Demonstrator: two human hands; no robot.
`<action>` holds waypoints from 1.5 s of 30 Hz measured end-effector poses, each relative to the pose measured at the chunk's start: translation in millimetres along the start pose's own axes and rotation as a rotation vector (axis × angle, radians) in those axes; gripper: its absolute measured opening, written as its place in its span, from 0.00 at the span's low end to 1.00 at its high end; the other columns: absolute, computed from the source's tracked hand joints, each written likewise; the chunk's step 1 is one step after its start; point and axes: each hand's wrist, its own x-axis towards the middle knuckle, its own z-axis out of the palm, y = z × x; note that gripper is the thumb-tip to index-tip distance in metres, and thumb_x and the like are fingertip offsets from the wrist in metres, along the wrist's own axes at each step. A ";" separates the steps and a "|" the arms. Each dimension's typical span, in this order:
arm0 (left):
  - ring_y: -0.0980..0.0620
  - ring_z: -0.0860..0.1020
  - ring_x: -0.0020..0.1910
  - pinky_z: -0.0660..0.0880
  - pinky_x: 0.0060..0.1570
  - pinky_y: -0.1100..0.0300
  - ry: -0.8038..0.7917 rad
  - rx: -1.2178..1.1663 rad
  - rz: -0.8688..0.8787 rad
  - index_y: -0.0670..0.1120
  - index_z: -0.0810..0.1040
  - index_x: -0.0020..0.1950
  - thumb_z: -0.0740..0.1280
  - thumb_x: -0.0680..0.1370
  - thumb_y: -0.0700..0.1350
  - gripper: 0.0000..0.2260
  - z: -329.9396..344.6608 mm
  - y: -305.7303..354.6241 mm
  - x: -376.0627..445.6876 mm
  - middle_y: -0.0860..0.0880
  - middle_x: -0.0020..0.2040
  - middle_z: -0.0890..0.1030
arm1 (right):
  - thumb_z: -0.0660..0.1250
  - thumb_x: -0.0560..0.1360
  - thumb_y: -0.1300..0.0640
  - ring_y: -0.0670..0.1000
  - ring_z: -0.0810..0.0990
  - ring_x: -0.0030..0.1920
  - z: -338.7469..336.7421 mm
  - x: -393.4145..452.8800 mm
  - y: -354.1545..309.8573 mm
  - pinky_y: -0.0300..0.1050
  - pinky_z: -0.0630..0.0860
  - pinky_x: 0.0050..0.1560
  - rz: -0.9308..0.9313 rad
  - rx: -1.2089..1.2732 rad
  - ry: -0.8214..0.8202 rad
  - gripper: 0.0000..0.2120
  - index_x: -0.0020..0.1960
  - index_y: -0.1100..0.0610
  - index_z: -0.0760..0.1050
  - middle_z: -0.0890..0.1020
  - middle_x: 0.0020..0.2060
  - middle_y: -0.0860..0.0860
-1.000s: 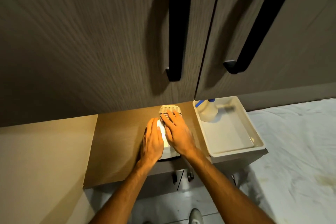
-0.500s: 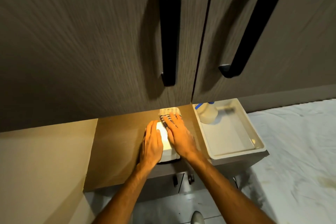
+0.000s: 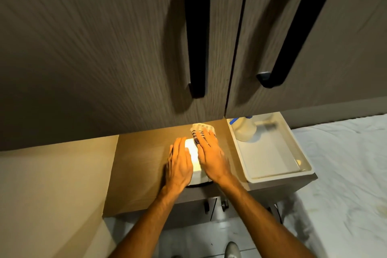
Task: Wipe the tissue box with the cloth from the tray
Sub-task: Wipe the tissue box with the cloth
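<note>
No readable writing; your left hand (image 3: 179,165) is lying flat, steadying the tissue box (image 3: 193,156), your right hand (image 3: 211,153) pressing the cloth (image 3: 202,129) flat on it.

Striped cloth (image 3: 201,128), wood-grain shelf (image 3: 142,165)

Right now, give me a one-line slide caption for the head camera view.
Left hand steadies the white tissue box while right hand presses the striped cloth on it, beside the tray.

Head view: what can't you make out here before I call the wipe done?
- Tissue box: mostly covered by the left hand and right hand; its opening is hidden.
- Cloth: largely under the right hand.
- Bottle in the tray: top cut off by the cabinet doors; blurred.
</note>
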 end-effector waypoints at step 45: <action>0.46 0.55 0.82 0.47 0.81 0.40 -0.257 0.455 0.072 0.47 0.61 0.79 0.47 0.84 0.55 0.25 1.6 59.5 26.9 0.46 0.80 0.65 | 0.58 0.85 0.49 0.60 0.82 0.61 5.3 -56.4 33.7 0.57 0.81 0.60 0.656 0.908 0.169 0.19 0.73 0.52 0.73 0.81 0.64 0.58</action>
